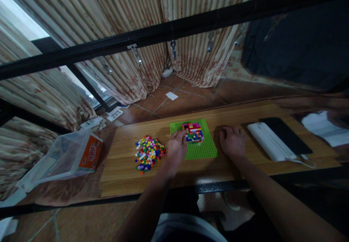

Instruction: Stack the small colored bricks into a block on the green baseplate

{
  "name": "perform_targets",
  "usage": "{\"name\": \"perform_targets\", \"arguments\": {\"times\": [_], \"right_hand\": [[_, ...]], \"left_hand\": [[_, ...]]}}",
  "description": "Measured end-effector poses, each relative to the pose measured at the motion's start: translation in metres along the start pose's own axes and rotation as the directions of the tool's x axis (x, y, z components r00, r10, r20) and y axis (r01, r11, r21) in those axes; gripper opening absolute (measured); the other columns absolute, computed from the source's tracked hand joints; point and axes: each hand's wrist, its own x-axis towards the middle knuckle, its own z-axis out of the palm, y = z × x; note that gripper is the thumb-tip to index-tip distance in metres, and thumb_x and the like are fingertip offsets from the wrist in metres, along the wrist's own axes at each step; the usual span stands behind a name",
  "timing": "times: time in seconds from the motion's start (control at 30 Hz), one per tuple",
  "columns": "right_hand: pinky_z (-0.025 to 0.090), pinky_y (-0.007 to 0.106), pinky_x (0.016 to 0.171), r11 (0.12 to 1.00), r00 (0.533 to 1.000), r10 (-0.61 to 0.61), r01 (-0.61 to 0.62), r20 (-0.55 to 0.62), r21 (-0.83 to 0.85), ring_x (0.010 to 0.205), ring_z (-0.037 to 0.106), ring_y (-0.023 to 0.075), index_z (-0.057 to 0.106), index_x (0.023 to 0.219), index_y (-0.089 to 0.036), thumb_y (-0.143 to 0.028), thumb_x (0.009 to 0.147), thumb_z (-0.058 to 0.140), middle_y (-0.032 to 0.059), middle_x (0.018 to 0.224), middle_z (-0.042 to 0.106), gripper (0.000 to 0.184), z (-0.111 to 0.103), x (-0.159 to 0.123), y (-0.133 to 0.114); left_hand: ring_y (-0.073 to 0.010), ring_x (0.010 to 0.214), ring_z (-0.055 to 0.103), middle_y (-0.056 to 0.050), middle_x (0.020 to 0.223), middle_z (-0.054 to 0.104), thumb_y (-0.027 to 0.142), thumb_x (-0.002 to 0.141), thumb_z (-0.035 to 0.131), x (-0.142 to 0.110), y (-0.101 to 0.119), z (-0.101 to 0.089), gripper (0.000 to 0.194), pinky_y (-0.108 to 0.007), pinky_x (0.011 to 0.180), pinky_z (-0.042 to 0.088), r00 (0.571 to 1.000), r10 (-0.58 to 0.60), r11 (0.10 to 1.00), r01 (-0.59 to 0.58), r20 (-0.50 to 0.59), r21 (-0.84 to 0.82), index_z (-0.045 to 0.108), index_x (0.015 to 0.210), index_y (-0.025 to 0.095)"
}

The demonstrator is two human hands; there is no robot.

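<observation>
A block of many-coloured toy bricks [194, 132] stands on a green studded baseplate [201, 150]. My left hand [177, 147] is at the block's left side, thumb and fingers pinched together against its edge. Whatever lies between those fingertips is too small or hidden to make out. To the right of the baseplate, my right hand [233, 142] rests on the wooden tabletop with fingers loosely bent, the thumb apart, and nothing visible in it. A heap of loose small bricks [149, 153] in mixed colours lies left of my left hand.
A white power strip [268, 142] with a cable and a dark flat device [286, 134] lie at right on the wooden board [117, 162]. Left of the board is a clear plastic bin [65, 158] with an orange label. A black bar [152, 32] with hanging clips crosses above.
</observation>
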Motion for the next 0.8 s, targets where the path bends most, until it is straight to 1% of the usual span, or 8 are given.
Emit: {"name": "perform_targets", "arguments": {"times": [0.13, 0.23, 0.4, 0.6, 0.7, 0.8], "right_hand": [[0.037, 0.041, 0.084, 1.0, 1.0, -0.004, 0.004, 0.003, -0.001, 0.104, 0.051, 0.0305, 0.066, 0.111, -0.013, -0.032, 0.092, 0.043, 0.0164, 0.113, 0.064, 0.036, -0.0004, -0.0001, 0.0001], [0.037, 0.041, 0.083, 1.0, 1.0, -0.003, 0.003, 0.008, 0.003, 0.102, 0.051, 0.03, 0.066, 0.11, -0.013, -0.032, 0.092, 0.043, 0.0167, 0.112, 0.064, 0.035, 0.0008, 0.0002, 0.0009], [0.037, 0.041, 0.084, 1.0, 1.0, -0.002, 0.002, 0.009, 0.007, 0.101, 0.051, 0.029, 0.065, 0.11, -0.013, -0.032, 0.091, 0.043, 0.016, 0.113, 0.064, 0.034, 0.002, 0.0007, 0.0016], [0.037, 0.04, 0.085, 1.0, 1.0, 0.001, -0.001, 0.005, 0.013, 0.103, 0.051, 0.029, 0.065, 0.11, -0.013, -0.032, 0.092, 0.043, 0.0158, 0.112, 0.064, 0.034, -0.0003, 0.0003, -0.0004], [0.037, 0.041, 0.086, 1.0, 1.0, 0.0, 0.0, -0.001, 0.023, 0.102, 0.051, 0.0293, 0.065, 0.11, -0.013, -0.031, 0.091, 0.043, 0.0161, 0.113, 0.064, 0.034, -0.001, -0.0001, -0.0009], [0.037, 0.042, 0.085, 1.0, 1.0, 0.008, -0.008, 0.0, 0.024, 0.102, 0.05, 0.0298, 0.066, 0.11, -0.013, -0.031, 0.09, 0.044, 0.0165, 0.113, 0.064, 0.034, -0.001, -0.0004, -0.0009]], "left_hand": [[-0.0198, 0.095, 0.066, -0.005, 0.102, 0.071, 0.01, 0.09, 0.054, 0.0, -0.0002, 0.002, 0.028, -0.034, 0.09, 0.053, 1.0, 0.019, 0.999, -0.02, 0.014, 0.044, 0.068, 0.111, 0.022], [-0.0203, 0.095, 0.065, -0.006, 0.103, 0.071, 0.009, 0.09, 0.053, 0.0009, -0.0012, 0.0033, 0.03, -0.034, 0.089, 0.053, 0.999, 0.042, 0.997, -0.044, 0.03, 0.058, 0.067, 0.114, 0.02], [-0.0215, 0.096, 0.064, -0.006, 0.104, 0.072, 0.009, 0.091, 0.052, 0.0008, -0.0033, 0.0027, 0.03, -0.037, 0.091, 0.052, 0.991, 0.12, 0.984, -0.128, 0.066, 0.124, 0.067, 0.114, 0.021], [-0.021, 0.097, 0.064, -0.006, 0.104, 0.072, 0.009, 0.09, 0.052, 0.0009, -0.0048, 0.002, 0.03, -0.038, 0.092, 0.051, 0.985, 0.155, 0.977, -0.163, 0.073, 0.135, 0.067, 0.112, 0.022], [-0.0206, 0.095, 0.065, -0.005, 0.101, 0.072, 0.007, 0.089, 0.052, 0.0017, -0.0044, 0.0021, 0.03, -0.037, 0.091, 0.051, 0.987, 0.142, 0.98, -0.151, 0.078, 0.127, 0.068, 0.11, 0.022], [-0.02, 0.095, 0.065, -0.005, 0.101, 0.071, 0.008, 0.088, 0.053, 0.0013, -0.0034, 0.0015, 0.03, -0.036, 0.091, 0.051, 0.995, 0.09, 0.992, -0.094, 0.05, 0.085, 0.068, 0.11, 0.022]]}}
